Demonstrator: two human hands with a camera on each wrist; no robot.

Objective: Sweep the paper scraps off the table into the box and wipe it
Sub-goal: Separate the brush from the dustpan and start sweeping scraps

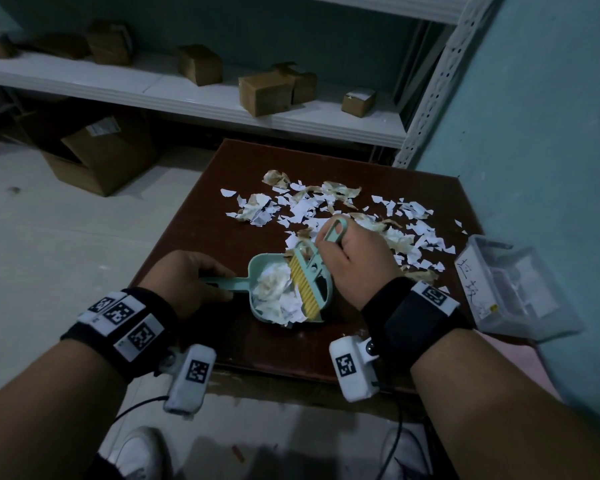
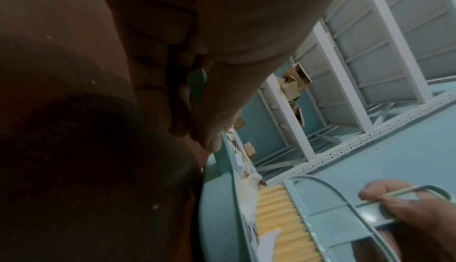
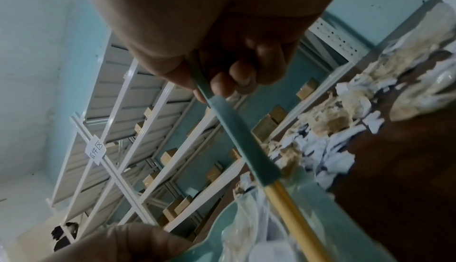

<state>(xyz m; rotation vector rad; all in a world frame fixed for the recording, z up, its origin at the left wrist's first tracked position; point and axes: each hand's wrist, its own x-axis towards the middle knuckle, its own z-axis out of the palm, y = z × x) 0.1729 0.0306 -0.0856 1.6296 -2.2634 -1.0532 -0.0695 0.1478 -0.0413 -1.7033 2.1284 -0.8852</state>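
White and tan paper scraps (image 1: 347, 209) lie scattered over the far half of the dark brown table (image 1: 194, 230). My left hand (image 1: 191, 278) grips the handle of a teal dustpan (image 1: 262, 268) heaped with scraps, near the table's front middle. My right hand (image 1: 354, 261) grips the teal handle of a small brush (image 1: 312, 282); its yellow bristles (image 2: 279, 215) rest across the pan's mouth against the heap. In the right wrist view the brush handle (image 3: 237, 135) runs down from my curled fingers (image 3: 222, 85) to the dustpan (image 3: 217, 233).
A clear plastic box (image 1: 510, 289) with a handwritten label stands at the table's right edge beside the teal wall (image 1: 541, 133). White metal shelving (image 1: 222, 98) with small cardboard boxes runs behind the table. A larger cardboard box (image 1: 97, 157) stands on the floor at left.
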